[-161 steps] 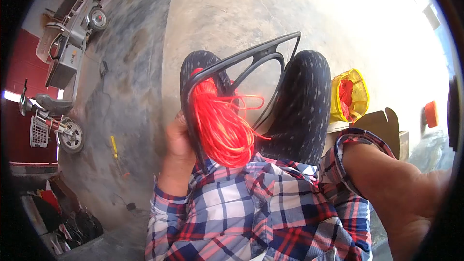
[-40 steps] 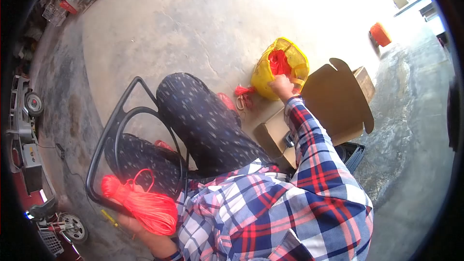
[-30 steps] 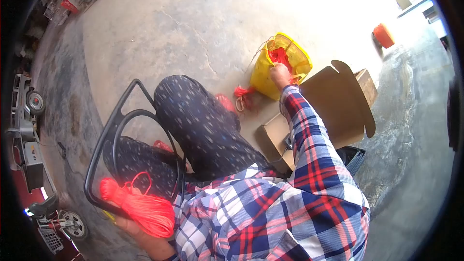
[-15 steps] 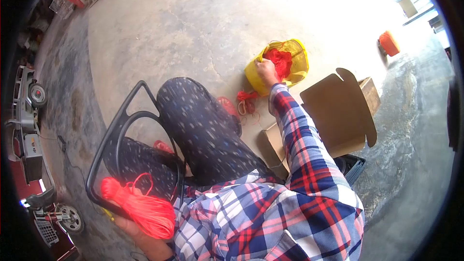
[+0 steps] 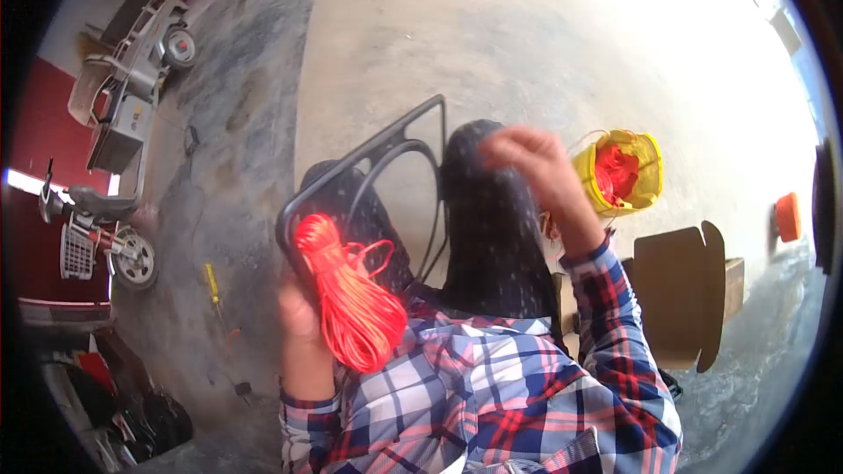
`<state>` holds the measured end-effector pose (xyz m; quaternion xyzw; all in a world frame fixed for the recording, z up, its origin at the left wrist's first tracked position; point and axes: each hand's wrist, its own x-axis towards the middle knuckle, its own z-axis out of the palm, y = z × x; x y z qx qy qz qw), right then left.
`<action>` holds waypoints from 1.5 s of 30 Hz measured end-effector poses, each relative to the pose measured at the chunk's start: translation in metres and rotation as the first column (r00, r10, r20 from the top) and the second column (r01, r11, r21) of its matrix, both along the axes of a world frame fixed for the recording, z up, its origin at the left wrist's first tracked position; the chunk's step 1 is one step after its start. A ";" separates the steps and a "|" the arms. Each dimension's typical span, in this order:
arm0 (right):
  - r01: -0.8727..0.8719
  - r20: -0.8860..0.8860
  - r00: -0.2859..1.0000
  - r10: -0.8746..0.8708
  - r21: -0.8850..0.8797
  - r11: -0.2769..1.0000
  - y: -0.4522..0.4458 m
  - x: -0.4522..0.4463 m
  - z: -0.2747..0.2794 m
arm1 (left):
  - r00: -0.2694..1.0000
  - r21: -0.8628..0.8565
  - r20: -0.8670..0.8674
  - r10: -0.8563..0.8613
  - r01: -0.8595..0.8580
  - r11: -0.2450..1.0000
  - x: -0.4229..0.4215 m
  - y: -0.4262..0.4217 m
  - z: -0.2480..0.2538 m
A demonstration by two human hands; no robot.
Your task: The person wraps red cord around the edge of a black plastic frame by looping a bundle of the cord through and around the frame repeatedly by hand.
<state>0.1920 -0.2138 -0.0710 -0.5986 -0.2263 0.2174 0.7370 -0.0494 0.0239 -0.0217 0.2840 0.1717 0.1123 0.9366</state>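
My left hand (image 5: 301,320) is closed at the lower left corner of a black frame (image 5: 373,147) with a curved inner bar; its fingers are mostly hidden behind it. A bundle of red cord (image 5: 356,303) lies over that corner against the hand, a small loop sticking out at its side. Over my right knee, my right hand (image 5: 534,161) is smeared by motion, so its finger positions and any thin strand in it cannot be made out. To its right stands a yellow bucket (image 5: 648,171) with a tangle of red cord (image 5: 617,173) inside.
An open cardboard box (image 5: 669,294) stands right of my legs. A yellow-handled screwdriver (image 5: 211,285) lies on the concrete floor (image 5: 421,44) at left. Beyond are a wheeled vehicle (image 5: 140,96) and a bike with a white basket (image 5: 77,250). An orange block (image 5: 787,217) is far right.
My right hand has left the yellow bucket and come back over my knee. The left hand, frame and cord bundle are now more upright. The view has turned left.
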 end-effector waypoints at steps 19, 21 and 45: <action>-0.140 0.383 0.913 0.143 -0.037 0.989 0.080 -0.119 0.058 | 0.991 0.233 0.130 -0.017 -0.014 0.972 0.004 -0.012 -0.016; -0.226 0.381 0.907 0.179 0.082 0.971 0.079 -0.110 0.058 | 0.992 0.304 0.122 -0.025 -0.013 0.953 0.003 -0.016 -0.012; -0.359 -0.412 0.483 0.772 0.711 0.604 0.124 -0.089 -0.008 | 0.997 0.280 -0.052 -0.063 0.075 0.957 0.002 -0.033 0.004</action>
